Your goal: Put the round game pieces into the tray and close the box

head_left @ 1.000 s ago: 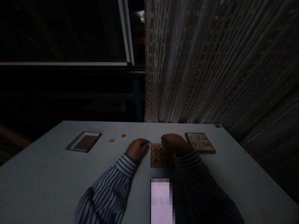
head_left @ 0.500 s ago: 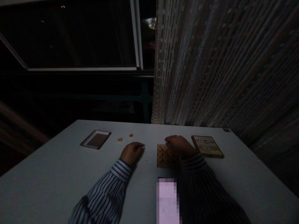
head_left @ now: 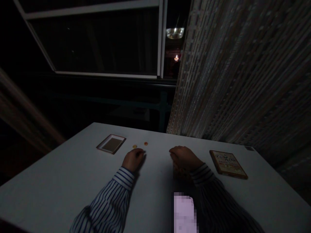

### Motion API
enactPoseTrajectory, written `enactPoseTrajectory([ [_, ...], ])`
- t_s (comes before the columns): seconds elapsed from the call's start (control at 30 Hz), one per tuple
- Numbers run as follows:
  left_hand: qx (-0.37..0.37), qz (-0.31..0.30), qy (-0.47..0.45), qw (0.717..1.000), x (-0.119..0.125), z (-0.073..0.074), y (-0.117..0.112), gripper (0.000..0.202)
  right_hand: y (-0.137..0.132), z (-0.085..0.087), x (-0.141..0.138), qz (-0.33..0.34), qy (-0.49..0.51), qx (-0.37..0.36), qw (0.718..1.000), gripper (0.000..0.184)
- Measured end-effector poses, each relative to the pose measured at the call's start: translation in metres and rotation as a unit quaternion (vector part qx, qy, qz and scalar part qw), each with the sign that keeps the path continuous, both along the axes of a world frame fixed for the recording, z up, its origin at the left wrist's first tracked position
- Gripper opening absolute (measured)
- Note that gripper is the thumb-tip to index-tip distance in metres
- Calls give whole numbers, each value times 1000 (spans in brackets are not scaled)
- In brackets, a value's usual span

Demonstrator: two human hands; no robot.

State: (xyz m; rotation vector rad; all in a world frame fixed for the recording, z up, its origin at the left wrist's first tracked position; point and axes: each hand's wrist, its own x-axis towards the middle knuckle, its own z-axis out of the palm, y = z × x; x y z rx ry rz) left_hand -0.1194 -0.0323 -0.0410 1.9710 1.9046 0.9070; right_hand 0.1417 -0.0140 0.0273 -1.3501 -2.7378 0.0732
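A dim room, probably in a home at night: pale table (head_left: pixel 60 191) beside a dark window (head_left: pixel 102 42), a bead curtain (head_left: pixel 243 71) at right, a small flame (head_left: pixel 176 58) beyond.

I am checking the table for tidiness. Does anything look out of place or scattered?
Yes, mildly: a yellowish disc and a reddish disc lie loose on the table, outside the shallow tray, just beyond the left hand. The picture box right of the right hand lies flat. The light is too dim to judge damage.
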Motion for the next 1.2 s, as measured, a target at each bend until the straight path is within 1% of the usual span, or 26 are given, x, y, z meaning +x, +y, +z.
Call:
enactPoseTrajectory([
  [0.1, 11, 52, -3, 999, -13, -7, 4, 30, 4, 2, -17, 16, -27, -4, 999, 31],
  [0.23, 41, 73, -1, 996, -31, -16, 12, 32, 13, -2, -42, 39, -42, -17, 998, 32],
  [0.37, 38, 104, 38, 993, -44, -21, 20, 36, 24, -10, -64, 56, -32, -40, 997, 31],
  [0.57, 42, 94, 42, 994, -46, -28, 31, 38, 40, -22, -95, 55, -43, -66, 995, 30],
  [0.77, 53, 93, 28, 994, -45, -34, 35, 37, 51, -34, -119, 53, -62, -78, 994, 32],
  [0.97, 73, 79, 42, 993, -43, -36, 39, 33, 56, -41, -134, 62, -70, -82, 992, 37],
  [1.2, 81, 82, 43, 992, -43, -39, 41, 28, 57, -46, -142, 70, -73, -80, 992, 35],
])
